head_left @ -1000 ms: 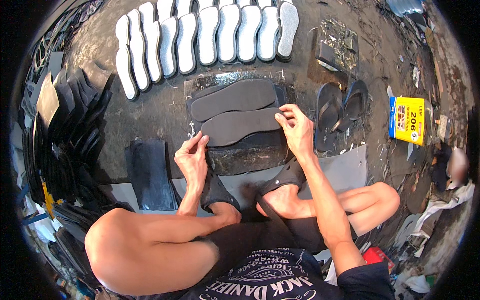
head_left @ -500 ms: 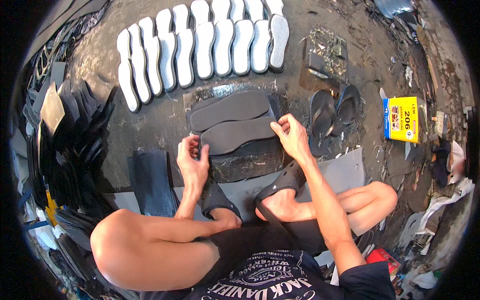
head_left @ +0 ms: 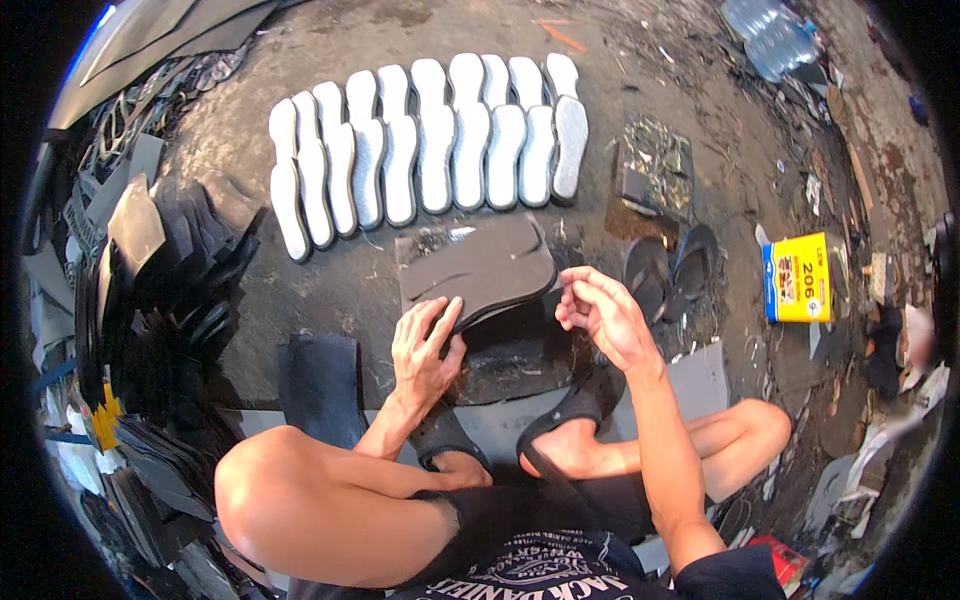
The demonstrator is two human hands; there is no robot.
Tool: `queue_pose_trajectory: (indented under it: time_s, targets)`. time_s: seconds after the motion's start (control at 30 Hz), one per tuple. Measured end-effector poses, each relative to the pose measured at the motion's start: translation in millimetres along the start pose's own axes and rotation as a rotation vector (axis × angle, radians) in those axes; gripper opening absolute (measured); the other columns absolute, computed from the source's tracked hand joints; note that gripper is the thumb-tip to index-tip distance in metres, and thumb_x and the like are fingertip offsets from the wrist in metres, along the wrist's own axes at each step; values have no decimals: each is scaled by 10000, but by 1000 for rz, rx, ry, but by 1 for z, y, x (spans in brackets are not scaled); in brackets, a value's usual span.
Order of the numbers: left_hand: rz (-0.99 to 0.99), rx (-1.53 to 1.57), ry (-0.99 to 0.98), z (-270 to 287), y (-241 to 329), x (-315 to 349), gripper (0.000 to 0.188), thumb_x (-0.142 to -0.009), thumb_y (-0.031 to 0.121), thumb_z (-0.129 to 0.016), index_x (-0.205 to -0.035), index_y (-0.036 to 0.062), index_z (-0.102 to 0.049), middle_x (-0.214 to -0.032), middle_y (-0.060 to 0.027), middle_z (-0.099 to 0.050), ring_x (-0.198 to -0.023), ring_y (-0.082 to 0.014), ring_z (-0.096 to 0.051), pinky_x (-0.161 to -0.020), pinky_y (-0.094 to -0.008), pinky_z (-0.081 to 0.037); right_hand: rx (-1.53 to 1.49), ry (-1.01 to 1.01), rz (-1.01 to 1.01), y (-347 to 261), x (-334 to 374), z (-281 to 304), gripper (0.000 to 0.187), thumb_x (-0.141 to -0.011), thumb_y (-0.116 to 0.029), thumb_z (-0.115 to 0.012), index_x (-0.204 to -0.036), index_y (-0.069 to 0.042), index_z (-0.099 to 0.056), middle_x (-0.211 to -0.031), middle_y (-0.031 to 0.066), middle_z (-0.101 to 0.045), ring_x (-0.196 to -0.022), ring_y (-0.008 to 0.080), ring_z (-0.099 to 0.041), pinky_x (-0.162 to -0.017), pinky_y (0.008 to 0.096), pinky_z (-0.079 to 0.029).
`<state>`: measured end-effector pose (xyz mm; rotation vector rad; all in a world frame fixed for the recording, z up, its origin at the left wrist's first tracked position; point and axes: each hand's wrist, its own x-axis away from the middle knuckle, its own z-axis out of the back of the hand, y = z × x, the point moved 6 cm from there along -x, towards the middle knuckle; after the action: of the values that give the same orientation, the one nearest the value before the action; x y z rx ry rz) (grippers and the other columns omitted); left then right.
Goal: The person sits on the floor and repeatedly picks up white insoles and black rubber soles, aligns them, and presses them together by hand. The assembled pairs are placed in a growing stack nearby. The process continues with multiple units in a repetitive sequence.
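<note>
Two dark grey shoe soles point(head_left: 480, 272) lie side by side, tilted up toward the right, on a dark block point(head_left: 510, 350) in front of me. My left hand point(head_left: 428, 350) rests on their near left end, fingers stretched over the top and thumb apart at the near edge. Beside the right tip is my right hand point(head_left: 608, 318), its fingers curled and thumb drawn in. Whether anything is pinched in them is hidden. Beyond the block stand two rows of soles with white tops point(head_left: 435, 165).
A pair of dark sandals point(head_left: 650, 275) lies to the right, near a littered slab point(head_left: 655, 170) and a yellow and blue can point(head_left: 798, 280). Stacks of dark sheets point(head_left: 150, 300) crowd the left side. A dark flat sheet point(head_left: 320, 385) lies near my left knee.
My left hand has moved from the near sole's left end onto the top of the soles. My right hand has shifted slightly to the right. The soles lie closer together, and the view has tilted up.
</note>
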<state>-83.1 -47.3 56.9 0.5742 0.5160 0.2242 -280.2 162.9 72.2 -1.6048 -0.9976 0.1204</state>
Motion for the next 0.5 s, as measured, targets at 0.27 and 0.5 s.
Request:
queue_pose_trajectory:
  time_s: [0.27,0.5]
  targets:
    - [291,525,-357,89,12,-59,372,-1035,80,-718,-1404,38,-715,-1214,-221,-785,-1127,-364,-775,-1001,-417,-591,920,-105,574,-97,9,-59,547,-1013,-396,-838,-1363,-13,-664,-1233,74,-716,-1186,171,-657,-991,350,-530]
    - [315,649,-476,71,14,-66,491,-1035,310,-804,-1411,4,-727,-1185,-162,-828,-1106,-233,-773,-986,-414,-600,652,-125,223,-61,-6,-86,458,-1054,-451,-793,-1073,4,-749,-819,-43,-637,-797,46,-511,-707,297,-461]
